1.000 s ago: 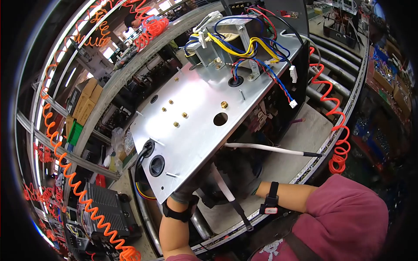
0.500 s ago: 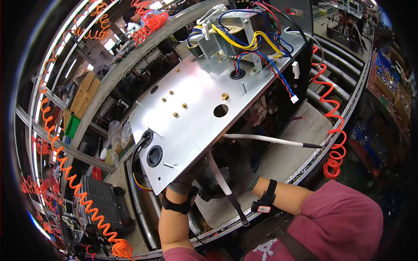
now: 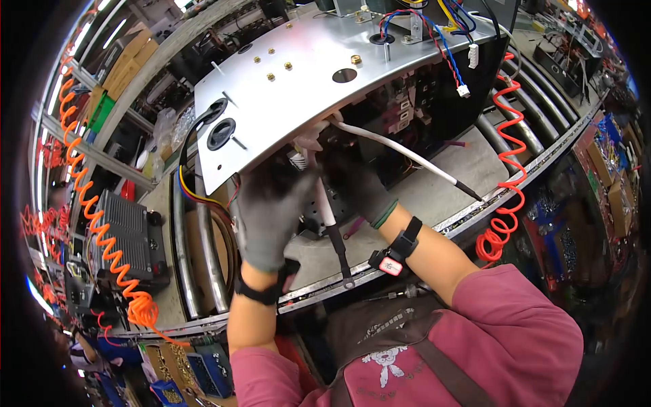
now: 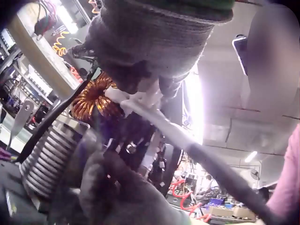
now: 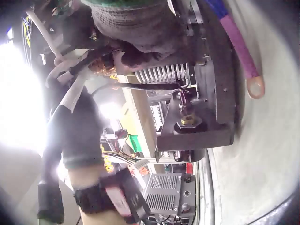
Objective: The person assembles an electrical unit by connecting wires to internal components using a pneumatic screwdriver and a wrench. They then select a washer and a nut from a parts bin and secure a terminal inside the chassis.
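A grey-gloved left hand [image 3: 268, 217] is under the front edge of a silver metal plate [image 3: 271, 95]. In the left wrist view its fingers pinch a white-sleeved cable [image 4: 159, 122] beside a copper-wound coil [image 4: 96, 99]. From there the cable hangs down between the hands to a dark end with a lug [image 3: 348, 281]. The right hand [image 3: 359, 186], gloved too, reaches in beneath the plate from the other side. Its fingers [image 4: 101, 173] are bent near the inner parts, below the cable; I cannot tell what they hold. A ribbed metal heatsink [image 4: 49, 159] lies close by.
A second white cable [image 3: 407, 156] sticks out toward the right. A purple lead with a ring lug [image 5: 255, 87] lies over the bench surface. Red coiled hose [image 3: 512, 149] hangs near metal rollers [image 3: 525, 132]. Brass bolts [image 3: 288, 66] stand on the plate.
Both hands, mostly hidden under the plate earlier, now show at its front edge. The head view has tipped downward, so the plate sits higher in it. The hanging cable is now between the hands.
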### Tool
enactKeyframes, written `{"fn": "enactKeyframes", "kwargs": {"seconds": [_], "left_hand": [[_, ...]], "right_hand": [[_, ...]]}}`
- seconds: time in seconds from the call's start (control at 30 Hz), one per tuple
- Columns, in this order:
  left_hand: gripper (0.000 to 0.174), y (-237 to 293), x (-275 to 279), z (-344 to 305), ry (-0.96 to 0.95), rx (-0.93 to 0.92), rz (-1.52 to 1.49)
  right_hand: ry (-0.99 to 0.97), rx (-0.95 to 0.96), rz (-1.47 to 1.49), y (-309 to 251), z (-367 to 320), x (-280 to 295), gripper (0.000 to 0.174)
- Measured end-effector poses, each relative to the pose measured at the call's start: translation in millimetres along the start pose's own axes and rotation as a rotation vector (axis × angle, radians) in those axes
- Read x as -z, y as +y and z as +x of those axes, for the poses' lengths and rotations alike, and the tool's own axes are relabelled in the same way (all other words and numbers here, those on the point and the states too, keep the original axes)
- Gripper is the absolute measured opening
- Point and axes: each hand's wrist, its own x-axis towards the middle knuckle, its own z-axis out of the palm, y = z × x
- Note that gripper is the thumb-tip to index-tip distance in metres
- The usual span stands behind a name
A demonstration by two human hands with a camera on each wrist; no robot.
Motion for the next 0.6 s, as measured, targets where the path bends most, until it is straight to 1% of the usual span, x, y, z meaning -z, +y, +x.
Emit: {"fn": "enactKeyframes", "kwargs": {"seconds": [0.03, 0.07, 0.1, 0.13, 0.17, 0.2, 0.23, 0.27, 0.33, 0.37, 0.4, 0.47, 0.5, 0.53, 0.6], "left_hand": [[0.027, 10, 2, -18, 0.067, 0.178, -0.062], [0.03, 8, 4, -39, 0.074, 0.233, 0.03], [0.031, 17, 2, -53, 0.019, 0.407, -0.089], [0.032, 11, 5, -66, -0.139, 0.489, 0.026], [0.037, 9, 2, -77, -0.201, 0.64, -0.066], [0.045, 13, 3, -79, -0.426, 0.823, -0.36], [0.047, 16, 2, -79, -0.436, 0.833, -0.469], [0.048, 18, 1, -79, -0.452, 0.836, -0.576], [0.05, 15, 2, -77, -0.458, 0.797, -0.599], [0.051, 12, 3, -76, -0.461, 0.771, -0.624], [0.049, 9, 3, -76, -0.465, 0.773, -0.599], [0.043, 12, 2, -77, -0.407, 0.72, -0.473], [0.039, 11, 1, -78, -0.364, 0.648, -0.398], [0.036, 12, 3, -79, -0.331, 0.612, -0.456], [0.034, 20, 4, -73, -0.188, 0.474, -0.438]], "right_hand": [[0.113, -0.009, -0.155, -3, -2, -5, 0.031], [0.226, -0.013, -0.311, -5, -2, -13, 0.03], [0.288, -0.011, -0.304, -8, -4, -27, 0.026], [0.287, -0.009, -0.295, -8, -4, -26, 0.026], [0.276, -0.046, -0.304, -9, -5, -24, 0.022], [0.258, -0.091, -0.32, -10, -7, -22, 0.019], [0.173, -0.069, -0.263, -9, -5, -10, 0.025], [0.163, -0.062, -0.269, -9, -4, -6, 0.025], [0.275, -0.106, -0.201, -7, -5, -8, 0.027], [0.312, -0.113, -0.224, -7, -9, -9, 0.032], [0.303, -0.1, -0.228, -10, -12, -12, 0.032], [0.254, -0.112, -0.35, -15, -16, -20, 0.032], [0.288, -0.095, -0.333, -18, -18, -35, 0.034], [0.281, -0.111, -0.345, -19, -18, -30, 0.033], [0.289, -0.203, -0.456, -24, -26, -28, 0.031]]}}
